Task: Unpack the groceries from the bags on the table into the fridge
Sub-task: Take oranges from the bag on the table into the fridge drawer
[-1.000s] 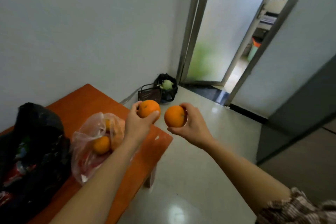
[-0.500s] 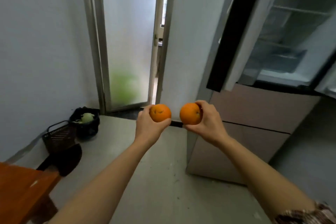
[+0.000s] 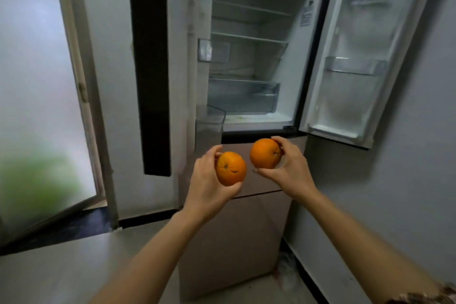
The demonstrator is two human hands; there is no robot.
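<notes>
My left hand (image 3: 206, 180) grips an orange (image 3: 231, 168) and my right hand (image 3: 290, 166) grips a second orange (image 3: 265, 153). I hold both side by side in front of the fridge (image 3: 246, 61), just below its open upper compartment. Both upper fridge doors stand open. Inside are bare glass shelves (image 3: 249, 38) and a clear drawer (image 3: 243, 96) at the bottom. The table and bags are out of view.
The right fridge door (image 3: 357, 57) swings out with empty door bins. The left door (image 3: 153, 69) shows its dark edge. Closed beige lower drawers (image 3: 234, 242) sit below my hands. A frosted glass door (image 3: 37, 106) stands at the left, a grey wall on the right.
The view has turned from the table and bags to face the open fridge. Both hands have carried their oranges along, closer to the fridge opening.
</notes>
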